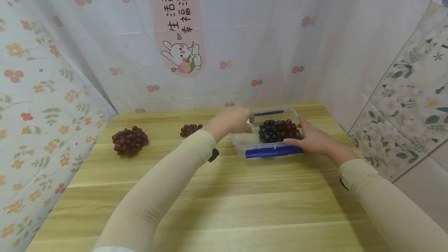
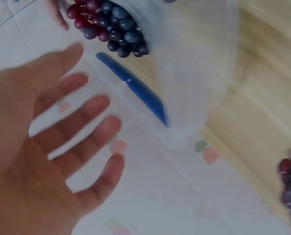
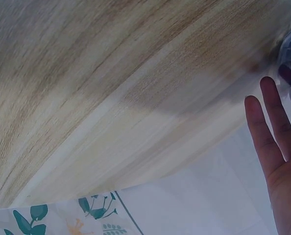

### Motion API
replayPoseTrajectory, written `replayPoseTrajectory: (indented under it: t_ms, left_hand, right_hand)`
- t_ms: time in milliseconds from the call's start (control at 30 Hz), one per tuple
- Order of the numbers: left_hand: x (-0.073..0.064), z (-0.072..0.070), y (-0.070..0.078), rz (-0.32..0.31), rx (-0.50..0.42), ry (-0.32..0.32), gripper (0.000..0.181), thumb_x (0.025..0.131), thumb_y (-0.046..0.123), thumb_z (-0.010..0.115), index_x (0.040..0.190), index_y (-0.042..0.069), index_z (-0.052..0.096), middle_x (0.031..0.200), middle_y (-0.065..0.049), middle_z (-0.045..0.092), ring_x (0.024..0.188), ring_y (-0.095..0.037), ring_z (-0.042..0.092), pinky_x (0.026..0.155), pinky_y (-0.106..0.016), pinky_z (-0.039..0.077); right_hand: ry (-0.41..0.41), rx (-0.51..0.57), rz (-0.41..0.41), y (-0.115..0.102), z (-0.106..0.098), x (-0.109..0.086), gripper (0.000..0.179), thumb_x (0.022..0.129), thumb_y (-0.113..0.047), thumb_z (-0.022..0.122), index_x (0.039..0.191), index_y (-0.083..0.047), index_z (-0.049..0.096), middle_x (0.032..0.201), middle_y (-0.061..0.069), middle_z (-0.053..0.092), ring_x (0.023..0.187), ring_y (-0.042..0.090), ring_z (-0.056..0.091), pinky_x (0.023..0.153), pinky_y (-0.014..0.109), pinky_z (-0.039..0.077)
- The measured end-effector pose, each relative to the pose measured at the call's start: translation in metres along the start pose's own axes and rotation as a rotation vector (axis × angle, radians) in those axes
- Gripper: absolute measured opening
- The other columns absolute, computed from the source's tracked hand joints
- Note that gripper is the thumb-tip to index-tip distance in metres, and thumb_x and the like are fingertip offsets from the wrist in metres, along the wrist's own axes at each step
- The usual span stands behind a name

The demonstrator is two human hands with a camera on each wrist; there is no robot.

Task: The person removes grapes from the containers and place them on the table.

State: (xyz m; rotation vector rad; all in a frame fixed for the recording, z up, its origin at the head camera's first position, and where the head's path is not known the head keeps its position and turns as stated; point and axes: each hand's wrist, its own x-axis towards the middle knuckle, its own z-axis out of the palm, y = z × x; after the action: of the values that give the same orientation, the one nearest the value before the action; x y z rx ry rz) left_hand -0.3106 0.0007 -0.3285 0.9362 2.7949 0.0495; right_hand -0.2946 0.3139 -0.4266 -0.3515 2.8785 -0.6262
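A clear plastic food box (image 1: 241,145) with blue side clips stands on the table, with a bunch of dark blue-black grapes (image 1: 268,131) and a bunch of red grapes (image 1: 291,130) side by side in its right part. My left hand (image 1: 232,120) is over the box's left end; in the left wrist view its fingers (image 2: 94,110) are spread and hold nothing. At the right end, my right hand (image 1: 316,138) rests against the box, thumb at the front rim and fingers along the side. Two straight fingers (image 3: 268,132) show in the right wrist view.
One bunch of red grapes (image 1: 130,141) lies at the table's left. Another bunch (image 1: 189,129), partly hidden by the left forearm, lies nearer the box. The wooden table (image 1: 245,205) is bordered by a printed curtain (image 1: 227,42) behind and floral cloths at both sides.
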Motion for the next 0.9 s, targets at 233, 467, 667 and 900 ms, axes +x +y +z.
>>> replayPoseTrajectory:
  t_ms: [233, 467, 667, 900]
  left_hand:
    - [0.030, -0.008, 0.019, 0.225, 0.064, -0.109, 0.040, 0.104, 0.027, 0.072, 0.142, 0.016, 0.069, 0.144, -0.003, 0.069, 0.130, -0.019, 0.065, 0.111, -0.037, 0.053]
    - [0.055, -0.006, 0.038, 0.253, 0.209, -0.151, 0.049, 0.105, 0.027, 0.070, 0.152, 0.021, 0.060, 0.156, 0.002, 0.060, 0.144, -0.019, 0.057, 0.118, -0.036, 0.049]
    - [0.066, 0.008, 0.039, 0.306, 0.291, -0.198, 0.053, 0.106, 0.032, 0.068, 0.157, 0.026, 0.053, 0.165, -0.001, 0.050, 0.149, -0.020, 0.052, 0.122, -0.036, 0.045]
    - [0.070, 0.017, 0.042, 0.306, 0.298, -0.257, 0.062, 0.110, 0.042, 0.057, 0.167, 0.036, 0.034, 0.180, 0.002, 0.019, 0.163, -0.021, 0.032, 0.130, -0.040, 0.035]
  right_hand:
    - [-0.018, -0.007, 0.010, -0.003, 0.001, 0.002, 0.125, 0.098, -0.069, 0.062, 0.168, 0.003, -0.011, 0.169, 0.036, 0.028, 0.149, 0.059, 0.039, 0.116, 0.077, 0.036]
    - [-0.013, 0.002, 0.014, -0.001, 0.000, 0.001, 0.123, 0.098, -0.069, 0.062, 0.168, 0.003, -0.011, 0.168, 0.037, 0.028, 0.149, 0.060, 0.039, 0.116, 0.077, 0.036]
    - [-0.019, -0.002, 0.024, 0.003, 0.000, 0.001, 0.125, 0.098, -0.072, 0.060, 0.167, 0.003, -0.013, 0.168, 0.037, 0.029, 0.149, 0.060, 0.038, 0.116, 0.078, 0.035]
    - [-0.026, 0.003, 0.012, 0.004, 0.000, 0.004, 0.127, 0.098, -0.073, 0.060, 0.167, 0.004, -0.014, 0.167, 0.037, 0.029, 0.147, 0.059, 0.042, 0.115, 0.078, 0.036]
